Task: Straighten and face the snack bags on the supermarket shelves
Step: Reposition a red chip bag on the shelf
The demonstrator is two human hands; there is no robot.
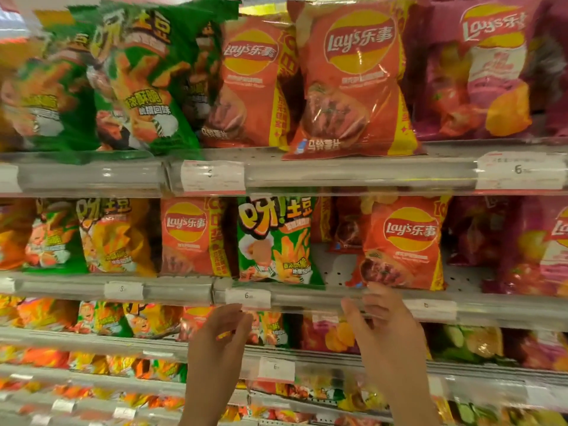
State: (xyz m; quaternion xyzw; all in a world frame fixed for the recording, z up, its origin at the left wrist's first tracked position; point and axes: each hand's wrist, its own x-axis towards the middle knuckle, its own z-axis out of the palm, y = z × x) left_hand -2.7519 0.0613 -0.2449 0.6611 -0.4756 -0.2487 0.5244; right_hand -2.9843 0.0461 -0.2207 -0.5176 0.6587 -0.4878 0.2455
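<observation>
Your two hands are raised in front of the middle shelf (307,298) and neither one holds anything. Your left hand (219,339) has its fingers loosely bent, just below the price label (247,298) on the shelf edge. Your right hand (385,330) is spread and relaxed, and its fingertips (376,289) reach the bottom edge of the orange Lay's bag (405,244) — I cannot tell if they really touch it. This bag stands on the middle shelf and leans a little to the left, with a bare part of the shelf beside it. To the left of that gap stands a green fries bag (276,241), facing forward, and next to it another orange Lay's bag (192,238). On the upper shelf (353,173) a big orange Lay's bag (353,81) is tilted — its bottom corner hangs over the shelf edge.
</observation>
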